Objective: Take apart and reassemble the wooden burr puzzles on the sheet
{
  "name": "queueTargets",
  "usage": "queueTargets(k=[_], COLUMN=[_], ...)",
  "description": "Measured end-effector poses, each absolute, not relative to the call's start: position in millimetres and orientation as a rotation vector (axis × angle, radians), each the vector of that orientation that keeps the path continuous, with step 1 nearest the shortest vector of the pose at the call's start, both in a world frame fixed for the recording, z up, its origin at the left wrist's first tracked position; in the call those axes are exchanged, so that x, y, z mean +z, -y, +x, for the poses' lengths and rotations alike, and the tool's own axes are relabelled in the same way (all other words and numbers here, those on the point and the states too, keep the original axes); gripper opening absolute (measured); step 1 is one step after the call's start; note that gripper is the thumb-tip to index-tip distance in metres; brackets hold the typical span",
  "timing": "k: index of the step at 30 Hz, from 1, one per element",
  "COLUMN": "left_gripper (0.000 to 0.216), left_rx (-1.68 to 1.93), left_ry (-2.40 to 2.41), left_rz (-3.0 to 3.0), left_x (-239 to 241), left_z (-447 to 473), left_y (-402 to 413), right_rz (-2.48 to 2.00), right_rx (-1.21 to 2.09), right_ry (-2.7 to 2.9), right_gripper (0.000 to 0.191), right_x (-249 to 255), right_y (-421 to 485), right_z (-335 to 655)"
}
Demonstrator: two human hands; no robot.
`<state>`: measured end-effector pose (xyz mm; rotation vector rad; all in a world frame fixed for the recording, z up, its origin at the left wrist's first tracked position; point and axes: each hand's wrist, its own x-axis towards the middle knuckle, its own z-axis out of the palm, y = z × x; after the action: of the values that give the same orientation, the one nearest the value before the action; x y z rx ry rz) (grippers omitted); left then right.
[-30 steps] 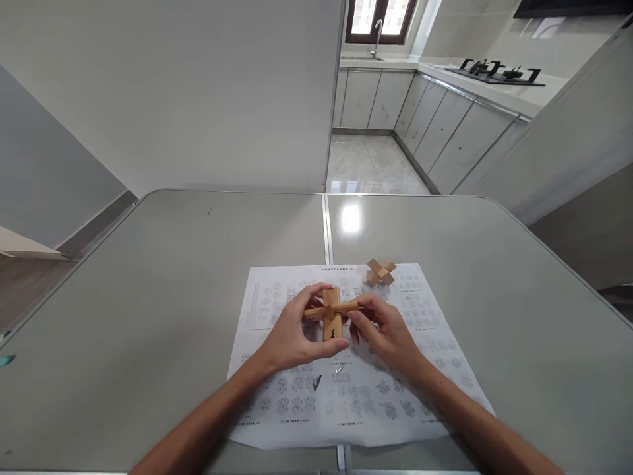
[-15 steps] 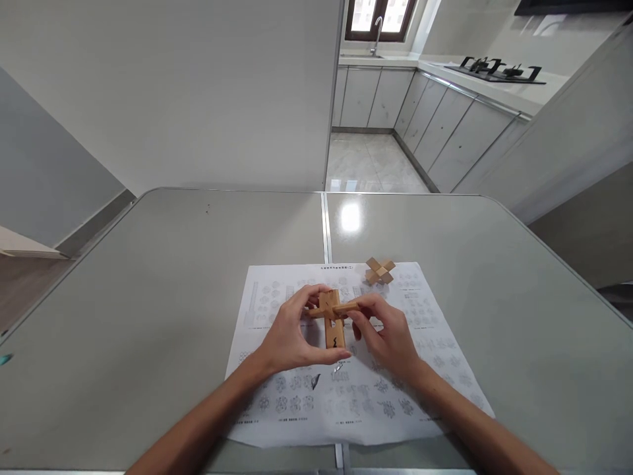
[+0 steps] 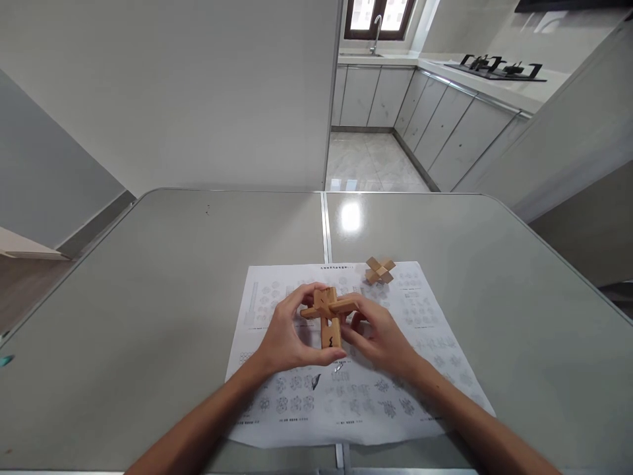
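Note:
A wooden burr puzzle (image 3: 326,305) of crossed bars is held above a printed paper sheet (image 3: 281,432). My left hand (image 3: 289,333) grips its long upright bar between the thumb at the near end and the fingers at the far end. A black zigzag mark shows on that bar's near end. My right hand (image 3: 373,326) has its fingers closed around the bar that sticks out to the right; some fingertips are hidden behind the puzzle. Farther off on the sheet sits a second, assembled wooden burr puzzle (image 3: 380,270), touched by neither hand.
The sheet lies on a grey folding table (image 3: 148,316) with a metal seam (image 3: 326,227) down its middle. Small puzzle drawings cover the paper. Beyond the table stand a wall (image 3: 222,92) and a kitchen counter with a gas stove (image 3: 494,68).
Both hands and the held puzzle have shifted slightly left. My right hand has moved in closer, its fingers now farther around the right bar. The other puzzle has stayed put.

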<state>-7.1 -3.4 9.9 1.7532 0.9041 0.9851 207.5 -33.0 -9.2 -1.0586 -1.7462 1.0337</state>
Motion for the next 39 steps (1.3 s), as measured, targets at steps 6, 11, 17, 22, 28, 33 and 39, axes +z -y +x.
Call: queueTargets(k=[6,11,17,22,28,33,39], left_gripper=[0.081,0.082,0.075,0.079,0.078,0.073,0.079], left_rx=[0.971,0.969,1.000,1.050,1.078,1.037,1.088], left_ry=[-0.934,-1.007,-1.080,-1.005,-0.993,-1.186,-1.243], left_rz=[1.732,1.695,1.538,1.275,1.295,1.595,1.828], left_x=[8,3,1,0,0,4,5], left_z=[-6,-10,-14,-18,-18,-12,-8], left_y=[2,-1,-5,-10,-10,-3,0], right_rz=[-1.061,-1.086,-1.232,-1.363,-1.335,-1.330,-1.300], right_rx=[0.786,0.696,0.737,0.527,0.147,0.065,0.140], right_ry=[1.861,1.783,1.581,1.816,2.092,2.146,2.134], right_gripper=[0.013,0.021,0.022,0.021,0.020,0.019,0.017], right_x=[-16,-16,-14,-23,-33,-38,-36], right_y=[33,33,25,23,24,23,24], right_z=[207,210,217,217,217,218,217])
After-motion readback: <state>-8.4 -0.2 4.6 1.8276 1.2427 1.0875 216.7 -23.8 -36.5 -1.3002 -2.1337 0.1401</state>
